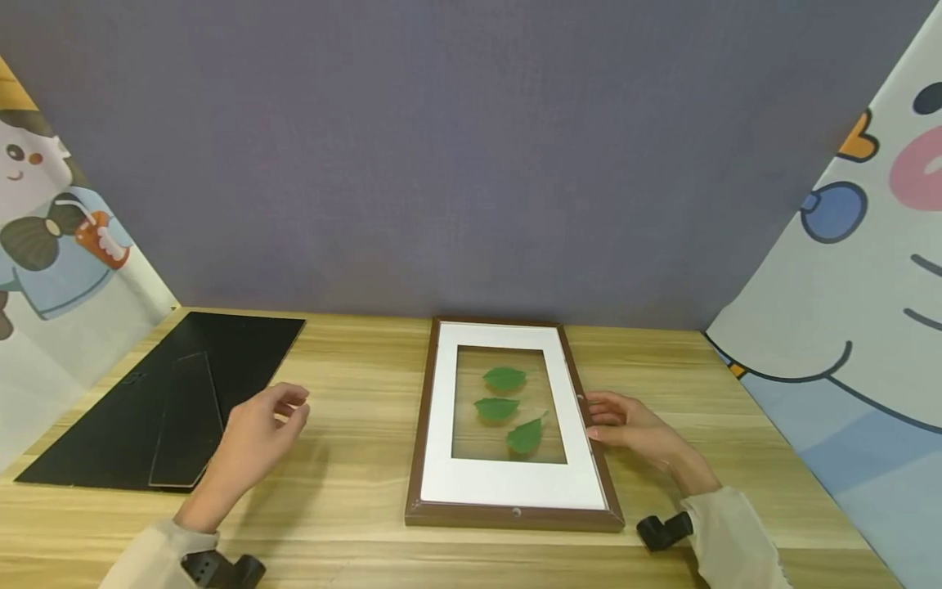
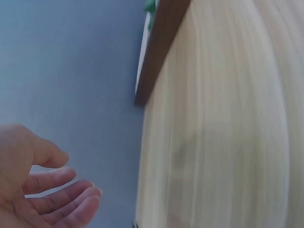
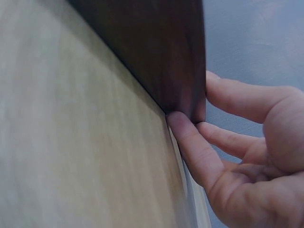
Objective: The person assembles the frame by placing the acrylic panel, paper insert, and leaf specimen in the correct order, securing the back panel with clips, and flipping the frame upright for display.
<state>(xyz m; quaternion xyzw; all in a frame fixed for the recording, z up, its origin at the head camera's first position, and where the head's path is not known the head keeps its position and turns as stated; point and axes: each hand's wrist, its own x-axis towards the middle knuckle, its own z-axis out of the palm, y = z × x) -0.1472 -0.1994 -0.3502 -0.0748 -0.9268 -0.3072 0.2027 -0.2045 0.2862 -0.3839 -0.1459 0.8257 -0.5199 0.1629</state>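
Note:
A brown picture frame lies on the wooden table, holding a white mat around a clear pane. Three green leaves show in the mat's window. At the frame's right side, my right hand holds the edge; in the right wrist view its thumb meets the upper edge and a fingertip the lower one. My left hand hovers with loosely bent fingers and nothing in them, near the black backing board. That board lies at the left with its stand leg on top.
A grey partition rises behind the wooden table. Panels with cartoon prints stand at both sides. Each wrist carries a small black camera.

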